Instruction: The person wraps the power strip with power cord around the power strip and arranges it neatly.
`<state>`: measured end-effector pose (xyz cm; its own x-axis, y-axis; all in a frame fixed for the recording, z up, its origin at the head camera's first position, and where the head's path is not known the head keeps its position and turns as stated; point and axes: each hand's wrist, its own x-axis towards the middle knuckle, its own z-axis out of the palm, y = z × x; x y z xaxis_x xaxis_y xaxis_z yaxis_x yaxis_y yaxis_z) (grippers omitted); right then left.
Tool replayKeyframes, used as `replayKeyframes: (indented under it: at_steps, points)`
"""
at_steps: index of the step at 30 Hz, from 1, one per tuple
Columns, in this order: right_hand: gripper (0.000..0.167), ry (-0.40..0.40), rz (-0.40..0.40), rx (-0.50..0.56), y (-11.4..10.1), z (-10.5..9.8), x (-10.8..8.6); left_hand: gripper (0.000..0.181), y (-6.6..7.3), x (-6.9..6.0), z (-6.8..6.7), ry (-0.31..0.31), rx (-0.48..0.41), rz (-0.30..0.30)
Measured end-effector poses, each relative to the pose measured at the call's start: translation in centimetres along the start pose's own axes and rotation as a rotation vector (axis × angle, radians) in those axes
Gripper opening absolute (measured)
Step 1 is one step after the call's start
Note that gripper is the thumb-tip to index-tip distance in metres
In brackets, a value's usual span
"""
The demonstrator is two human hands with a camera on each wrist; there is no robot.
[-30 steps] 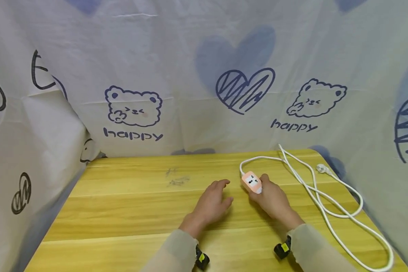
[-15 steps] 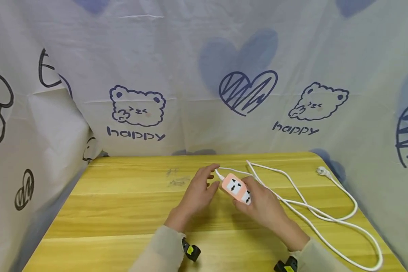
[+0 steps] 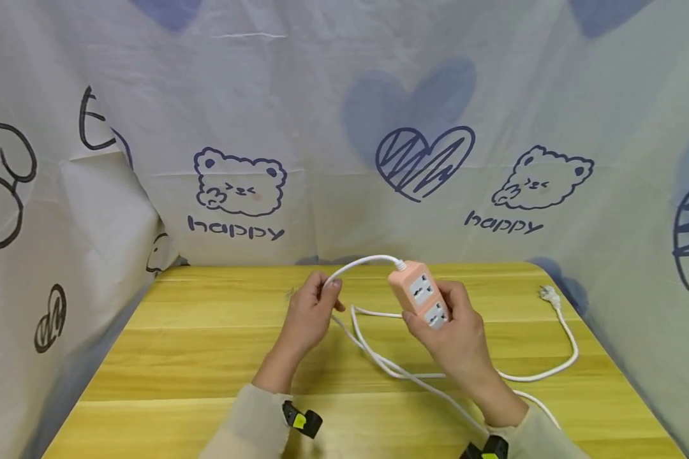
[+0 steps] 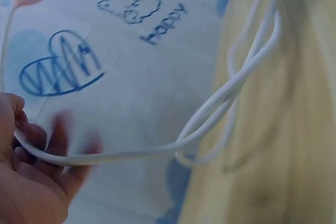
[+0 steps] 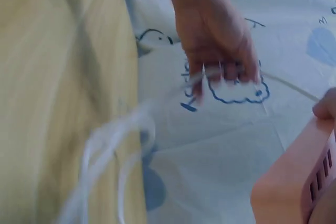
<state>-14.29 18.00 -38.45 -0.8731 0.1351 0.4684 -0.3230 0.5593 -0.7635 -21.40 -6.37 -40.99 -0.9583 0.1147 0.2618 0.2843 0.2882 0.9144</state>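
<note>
A small pink power strip with white socket faces is held up, tilted, above the table by my right hand, thumb on one side and fingers behind. From its top end a white cable arches left to my left hand, which pinches it between thumb and fingers. In the left wrist view the cable runs across the curled fingers and on to a loose bend. The right wrist view shows the strip's slotted side close up; the cable there is blurred.
The rest of the cable lies in loose loops on the wooden table, passing beneath my right forearm. Its white plug rests near the table's right back corner. A white printed cloth hangs behind and at both sides.
My right hand has lifted the power strip off the table and turned it upright. My left hand has moved left and taken hold of the cable, dragging its loops leftward.
</note>
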Motion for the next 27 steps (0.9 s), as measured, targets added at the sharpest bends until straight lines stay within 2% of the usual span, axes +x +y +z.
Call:
replayKeyframes:
  at_steps: [2, 4, 6, 9, 11, 12, 14, 16, 18, 20, 23, 25, 27]
  points:
    - [0.052, 0.039, 0.029, 0.003, 0.0, -0.2, 0.6, 0.019, 0.7, 0.1, -1.1, 0.034, -0.019, 0.036]
    - [0.054, 0.067, 0.049, -0.001, 0.1, -0.4, 1.1, 0.018, 1.4, 0.1, -2.0, 0.064, 0.008, 0.121]
    - [0.055, 0.069, 0.082, -0.002, 0.1, -0.4, 1.3, 0.020, 2.0, -0.2, -2.8, 0.076, 0.091, 0.217]
    - [0.055, 0.052, 0.137, 0.023, 0.2, -0.4, 1.5, 0.023, 2.2, -1.0, -3.1, 0.029, 0.234, 0.346]
    - [0.052, 0.032, 0.169, 0.079, 0.1, -0.2, 1.6, 0.024, 1.8, -1.6, -2.8, -0.033, 0.285, 0.371]
    - [0.049, 0.020, 0.182, 0.118, 0.1, -0.1, 1.6, 0.025, 1.6, -2.0, -2.6, -0.066, 0.289, 0.365]
    - [0.042, -0.014, 0.187, 0.228, 0.0, 0.1, 1.6, 0.028, 1.1, -2.7, -2.1, -0.121, 0.245, 0.309]
    - [0.034, -0.060, 0.171, 0.361, -0.1, 0.3, 1.5, 0.028, 0.7, -3.2, -1.7, -0.148, 0.158, 0.197]
    - [0.029, -0.134, 0.138, 0.489, -0.1, 0.3, 1.1, 0.028, 0.2, -3.4, -1.4, -0.148, 0.088, 0.079]
    - [0.032, -0.242, 0.088, 0.594, 0.0, 0.1, 0.8, 0.030, -0.2, -3.3, -1.4, -0.122, 0.059, -0.010]
    - [0.044, -0.433, 0.030, 0.652, 0.3, -0.4, 0.4, 0.032, -1.0, -2.5, -1.8, -0.082, 0.100, -0.077]
    - [0.048, -0.537, 0.003, 0.637, 0.5, -0.6, 0.2, 0.037, -1.7, -1.7, -2.3, -0.068, 0.157, -0.113]
    - [0.049, -0.604, -0.026, 0.590, 0.6, -0.6, 0.2, 0.044, -2.4, -1.0, -2.7, -0.077, 0.218, -0.158]
